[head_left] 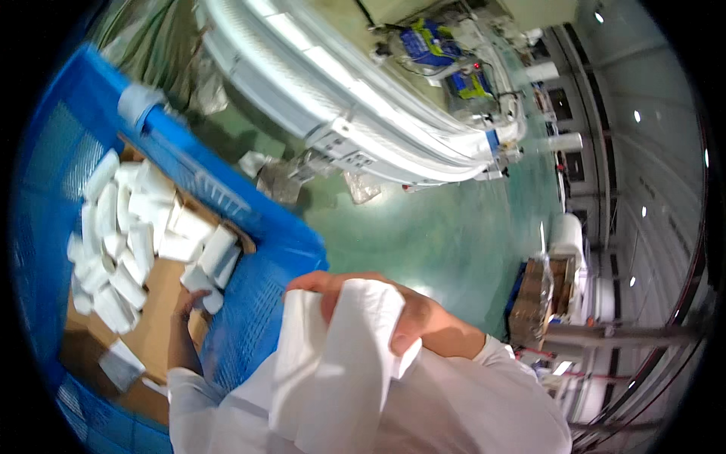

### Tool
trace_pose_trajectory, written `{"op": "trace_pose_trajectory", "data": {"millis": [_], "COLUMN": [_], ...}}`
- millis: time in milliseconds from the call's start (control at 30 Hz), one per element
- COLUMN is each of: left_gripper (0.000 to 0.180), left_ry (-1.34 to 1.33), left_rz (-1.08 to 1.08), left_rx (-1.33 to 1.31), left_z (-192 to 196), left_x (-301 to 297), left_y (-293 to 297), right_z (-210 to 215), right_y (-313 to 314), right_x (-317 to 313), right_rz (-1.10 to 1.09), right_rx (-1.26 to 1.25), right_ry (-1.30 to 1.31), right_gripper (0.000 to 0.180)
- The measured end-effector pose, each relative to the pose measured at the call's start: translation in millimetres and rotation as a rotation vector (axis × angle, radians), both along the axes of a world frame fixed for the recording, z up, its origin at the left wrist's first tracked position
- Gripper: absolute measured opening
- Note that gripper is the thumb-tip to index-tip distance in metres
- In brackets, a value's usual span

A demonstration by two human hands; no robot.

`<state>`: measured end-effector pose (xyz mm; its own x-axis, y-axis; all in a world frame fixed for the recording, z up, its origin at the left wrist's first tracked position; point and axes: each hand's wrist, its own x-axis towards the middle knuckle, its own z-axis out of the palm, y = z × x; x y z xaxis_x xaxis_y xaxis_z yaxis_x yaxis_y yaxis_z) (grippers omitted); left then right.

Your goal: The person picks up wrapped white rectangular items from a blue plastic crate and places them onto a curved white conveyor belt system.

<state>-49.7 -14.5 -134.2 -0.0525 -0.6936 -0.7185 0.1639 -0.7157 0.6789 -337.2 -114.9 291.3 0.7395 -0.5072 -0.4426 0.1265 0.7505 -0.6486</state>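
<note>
Clasping paired white pieces [352, 356] at lower centre, seemingly to keep them together, the right hand [423, 321] curls round them, while the left hand [184, 306], its grip unclear, touches another piece [194, 278] on cardboard [162, 286] inside the blue bin [283, 231] at left.

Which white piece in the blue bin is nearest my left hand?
The lowest piece at the right end of the pile: your left hand touches it, the others lie farther off.
</note>
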Motion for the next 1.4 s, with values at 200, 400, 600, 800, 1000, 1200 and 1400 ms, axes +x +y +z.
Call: {"op": "trace_pose_trajectory", "data": {"millis": [200, 400, 600, 800, 1000, 1200, 1400], "left_gripper": [0.033, 0.039, 0.042, 0.030, 0.070, 0.065, 0.061], "left_ry": [-0.023, 0.012, -0.634, -1.168, -0.815, -0.819, -0.616], "left_rz": [-0.179, 0.494, 0.583, -0.411, -1.156, -1.611, -1.505], "left_rx": [0.084, -0.093, -0.692, -0.838, -1.010, -0.589, -0.792], "left_z": [19, 168, 411, 456, 461, 422, 426], "left_x": [9, 118, 84, -219, -466, -528, -581], "left_y": [1, 66, 43, -194, -377, -432, -446], "right_z": [15, -1, 2, 14, 1, 0, -6], "right_y": [-9, -25, -60, -98, -107, -91, -92], "right_x": [-28, -88, -187, -300, -406, -459, -479], "right_rz": [0.014, 0.072, 0.009, 0.000, -0.247, -0.608, -0.720], "right_rx": [0.043, -0.086, -0.027, -0.218, -0.446, -0.366, -0.484], "right_ry": [0.031, -0.225, -0.386, -0.591, -0.570, -0.530, -0.470], "right_gripper": [0.061, 0.060, 0.058, 0.057, 0.056, 0.059, 0.060]}}
